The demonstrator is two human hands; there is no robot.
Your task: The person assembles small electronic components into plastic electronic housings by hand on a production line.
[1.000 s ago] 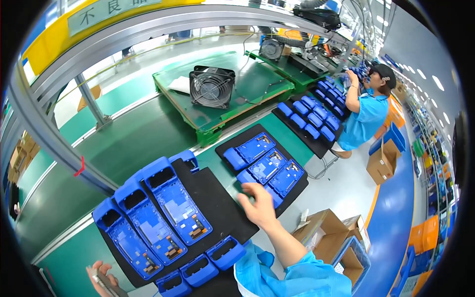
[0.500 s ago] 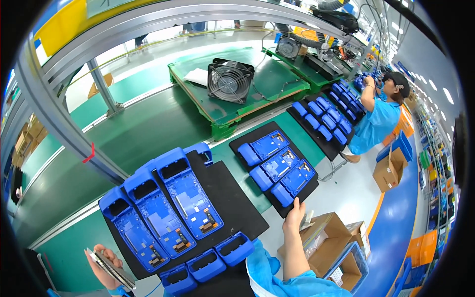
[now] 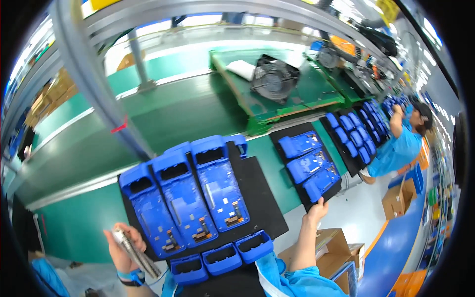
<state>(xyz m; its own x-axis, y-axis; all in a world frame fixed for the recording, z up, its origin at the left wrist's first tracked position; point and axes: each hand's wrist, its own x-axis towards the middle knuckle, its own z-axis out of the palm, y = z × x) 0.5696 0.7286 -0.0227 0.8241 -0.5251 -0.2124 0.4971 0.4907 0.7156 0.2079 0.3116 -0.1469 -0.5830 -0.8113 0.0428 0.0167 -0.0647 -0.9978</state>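
Observation:
My left hand (image 3: pixel 123 250), a strap at its wrist, is closed around a slim silvery stack of thin plates (image 3: pixel 136 253). It is beside the near left corner of a black board (image 3: pixel 262 198). Three long blue housings (image 3: pixel 185 210) with inner parts and flat cables lie on that board. Along its near edge sit three short hollow blue covers (image 3: pixel 221 259). Reaching right, my right hand (image 3: pixel 316 212) grips the near corner of a second black board (image 3: pixel 284 136). This one carries three more blue housings (image 3: pixel 309 166).
A green bench (image 3: pixel 237 101) with a black fan (image 3: pixel 276 79) stands beyond the boards. A metal post (image 3: pixel 101 86) rises at left. Cardboard boxes (image 3: pixel 334 247) stand below my right arm. Far right, a co-worker (image 3: pixel 401 148) works by boards of blue parts (image 3: pixel 354 131).
The view has swung left, so the scene sits farther right. In my left hand the silvery stack has turned, now showing mostly its edge. My right hand stays at the second board's corner.

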